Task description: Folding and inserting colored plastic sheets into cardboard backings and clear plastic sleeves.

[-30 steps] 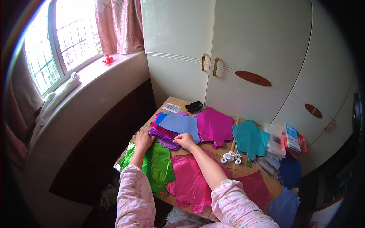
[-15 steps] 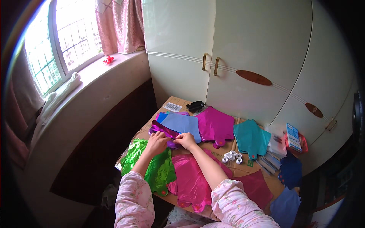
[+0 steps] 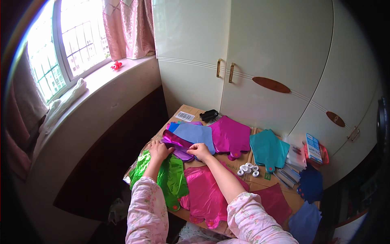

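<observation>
Cardboard-topped counter (image 3: pixel 260 185) by white wardrobe doors (image 3: pixel 243 61), foil sheets spread out. Left hand (image 3: pixel 159 150) and right hand (image 3: pixel 200 151) both pinched narrow on flat purple foil balloon (image 3: pixel 177 142) at near-left. Likely light, limp, slippery; best held by edges.
</observation>
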`<action>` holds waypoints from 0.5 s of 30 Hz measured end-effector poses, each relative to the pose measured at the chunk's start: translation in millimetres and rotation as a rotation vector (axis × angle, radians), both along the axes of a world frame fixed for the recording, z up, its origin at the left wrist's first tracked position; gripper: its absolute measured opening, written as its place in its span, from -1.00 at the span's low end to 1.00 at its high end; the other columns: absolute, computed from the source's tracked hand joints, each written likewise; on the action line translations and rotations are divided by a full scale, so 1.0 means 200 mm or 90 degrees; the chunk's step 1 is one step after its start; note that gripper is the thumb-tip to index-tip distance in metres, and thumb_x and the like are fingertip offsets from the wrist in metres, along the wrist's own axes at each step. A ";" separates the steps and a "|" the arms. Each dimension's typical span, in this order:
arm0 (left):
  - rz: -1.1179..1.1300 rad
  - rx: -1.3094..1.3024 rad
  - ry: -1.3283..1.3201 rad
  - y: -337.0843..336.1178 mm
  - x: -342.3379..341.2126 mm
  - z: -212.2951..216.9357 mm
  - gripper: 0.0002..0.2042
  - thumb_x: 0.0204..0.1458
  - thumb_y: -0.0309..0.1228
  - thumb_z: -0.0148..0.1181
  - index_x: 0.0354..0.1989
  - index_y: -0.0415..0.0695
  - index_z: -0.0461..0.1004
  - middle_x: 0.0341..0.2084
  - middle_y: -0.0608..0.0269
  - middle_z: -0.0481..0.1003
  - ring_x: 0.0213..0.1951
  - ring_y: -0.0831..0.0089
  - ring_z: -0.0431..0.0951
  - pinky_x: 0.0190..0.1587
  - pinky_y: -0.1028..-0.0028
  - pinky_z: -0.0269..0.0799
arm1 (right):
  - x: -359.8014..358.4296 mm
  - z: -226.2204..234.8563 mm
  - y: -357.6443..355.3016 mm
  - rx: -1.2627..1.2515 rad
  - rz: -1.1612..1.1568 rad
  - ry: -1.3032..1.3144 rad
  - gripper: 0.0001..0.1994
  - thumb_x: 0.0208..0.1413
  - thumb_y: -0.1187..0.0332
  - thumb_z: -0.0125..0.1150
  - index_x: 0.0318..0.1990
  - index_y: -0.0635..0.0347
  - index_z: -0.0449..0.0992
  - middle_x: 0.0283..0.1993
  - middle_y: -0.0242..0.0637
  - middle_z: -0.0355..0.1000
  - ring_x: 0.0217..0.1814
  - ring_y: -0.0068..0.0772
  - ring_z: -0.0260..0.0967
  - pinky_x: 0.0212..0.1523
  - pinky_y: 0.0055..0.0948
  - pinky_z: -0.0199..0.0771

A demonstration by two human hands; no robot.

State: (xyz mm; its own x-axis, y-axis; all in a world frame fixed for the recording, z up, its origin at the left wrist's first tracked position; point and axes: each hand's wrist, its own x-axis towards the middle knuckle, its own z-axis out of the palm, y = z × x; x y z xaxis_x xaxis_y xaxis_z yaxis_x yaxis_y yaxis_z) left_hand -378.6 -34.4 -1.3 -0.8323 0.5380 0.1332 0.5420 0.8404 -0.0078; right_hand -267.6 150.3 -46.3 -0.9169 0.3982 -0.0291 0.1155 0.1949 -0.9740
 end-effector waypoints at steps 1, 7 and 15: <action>0.007 -0.003 -0.011 0.00 0.01 0.00 -0.26 -0.14 0.29 0.12 -0.06 -0.20 0.52 -0.06 0.10 0.47 0.09 0.23 0.35 0.10 0.21 0.18 | -0.01 -0.01 0.01 0.003 -0.009 0.009 -0.84 -0.08 0.42 0.42 -0.37 0.30 0.59 -0.45 -0.40 0.52 -0.46 -0.67 0.36 -0.42 -0.62 0.37; 0.013 0.022 -0.012 0.01 -0.03 -0.07 0.03 -0.33 0.43 0.14 0.08 -0.36 0.36 0.01 0.04 0.41 0.13 0.22 0.31 0.18 0.25 0.12 | -0.04 0.04 0.25 -0.170 -0.176 0.166 -0.91 0.02 0.49 0.30 -0.31 0.28 0.58 -0.39 -0.38 0.53 -0.39 -0.60 0.41 -0.34 -0.57 0.39; 0.016 0.027 -0.026 0.03 -0.03 -0.05 0.03 -0.35 0.46 0.12 0.07 -0.33 0.37 -0.01 0.08 0.42 0.13 0.24 0.31 0.18 0.27 0.11 | 0.24 0.49 0.97 -0.047 -0.500 0.422 -0.96 0.08 0.49 0.22 -0.39 0.15 0.50 -0.47 -0.51 0.43 -0.47 -0.69 0.26 -0.42 -0.60 0.27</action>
State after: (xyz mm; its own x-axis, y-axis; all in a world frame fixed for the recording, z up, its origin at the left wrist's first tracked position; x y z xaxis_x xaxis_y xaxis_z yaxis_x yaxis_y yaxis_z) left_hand -383.9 -28.3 -11.8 -0.8504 0.5122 0.1205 0.5204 0.8524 0.0498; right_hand -219.4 345.2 51.3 -0.2394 0.9098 0.3389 -0.3799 0.2335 -0.8951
